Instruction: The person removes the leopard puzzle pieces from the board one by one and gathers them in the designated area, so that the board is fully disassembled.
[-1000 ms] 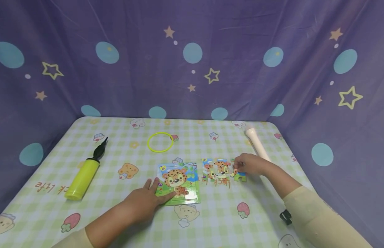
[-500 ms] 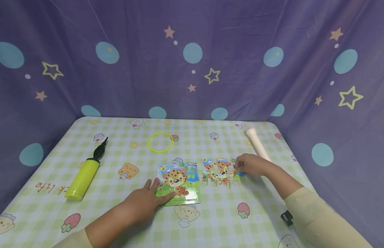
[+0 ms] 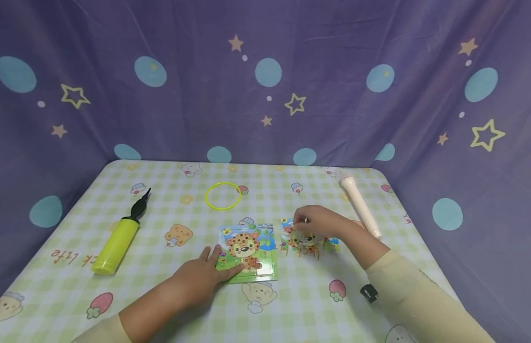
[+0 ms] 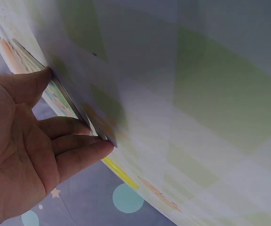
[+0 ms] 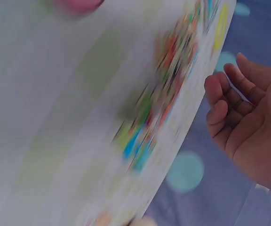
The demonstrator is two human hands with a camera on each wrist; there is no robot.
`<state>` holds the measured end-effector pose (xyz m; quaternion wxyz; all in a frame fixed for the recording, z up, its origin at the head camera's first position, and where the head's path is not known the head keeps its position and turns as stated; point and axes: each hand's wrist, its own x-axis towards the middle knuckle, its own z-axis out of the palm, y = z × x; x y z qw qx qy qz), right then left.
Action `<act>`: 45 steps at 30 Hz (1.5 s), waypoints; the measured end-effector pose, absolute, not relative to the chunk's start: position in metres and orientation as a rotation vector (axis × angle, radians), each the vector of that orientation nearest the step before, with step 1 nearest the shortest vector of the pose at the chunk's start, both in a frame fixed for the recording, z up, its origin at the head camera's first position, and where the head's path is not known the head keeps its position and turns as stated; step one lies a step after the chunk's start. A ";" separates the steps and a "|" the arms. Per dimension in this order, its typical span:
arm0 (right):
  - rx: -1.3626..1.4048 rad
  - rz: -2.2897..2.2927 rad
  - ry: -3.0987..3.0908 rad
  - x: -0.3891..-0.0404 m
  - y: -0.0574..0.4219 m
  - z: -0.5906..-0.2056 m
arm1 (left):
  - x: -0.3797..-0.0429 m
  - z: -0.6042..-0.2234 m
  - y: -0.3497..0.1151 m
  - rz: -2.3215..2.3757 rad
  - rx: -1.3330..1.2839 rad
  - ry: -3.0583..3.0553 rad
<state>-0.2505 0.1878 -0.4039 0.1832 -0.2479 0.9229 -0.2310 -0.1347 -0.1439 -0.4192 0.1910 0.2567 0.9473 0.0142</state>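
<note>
A framed leopard puzzle board (image 3: 265, 240) lies flat on the table near the middle. My left hand (image 3: 197, 281) rests at its lower left, thumb on the picture and straight fingers at the left edge. In the left wrist view, fingertips of the left hand (image 4: 32, 146) touch the thin board edge (image 4: 69, 101). Several loose jigsaw pieces (image 3: 308, 240) lie to the right of the board, blurred in the right wrist view. Above them hovers my right hand (image 3: 319, 223), partly hiding them. Its fingers (image 5: 215, 89) are loosely curled, with nothing visible between them.
At the left lies a yellow-green hand pump (image 3: 117, 245) with a black nozzle. A thin yellow ring (image 3: 222, 208) is behind the board. Along the right side lies a pale pink rod (image 3: 362, 207), with a small black object (image 3: 369, 293) near the right sleeve. Purple curtains (image 3: 265, 133) enclose the table.
My right hand has moved left from the rightmost jigsaw piece to above the middle pieces, uncovering more of the rod. The rightmost piece stays on the table. My left hand has not moved.
</note>
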 end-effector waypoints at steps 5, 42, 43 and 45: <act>-0.871 -0.570 2.558 -0.236 0.140 -0.410 | -0.135 -0.420 -0.144 0.018 0.739 2.677; -0.988 -0.105 2.521 -0.201 0.086 -0.420 | -0.134 -0.420 -0.144 -0.021 0.721 2.667; -0.979 -0.128 2.513 -0.202 0.087 -0.421 | -0.134 -0.421 -0.144 -0.022 0.721 2.668; -0.966 -0.172 2.498 -0.203 0.089 -0.422 | -0.134 -0.422 -0.144 -0.029 0.725 2.673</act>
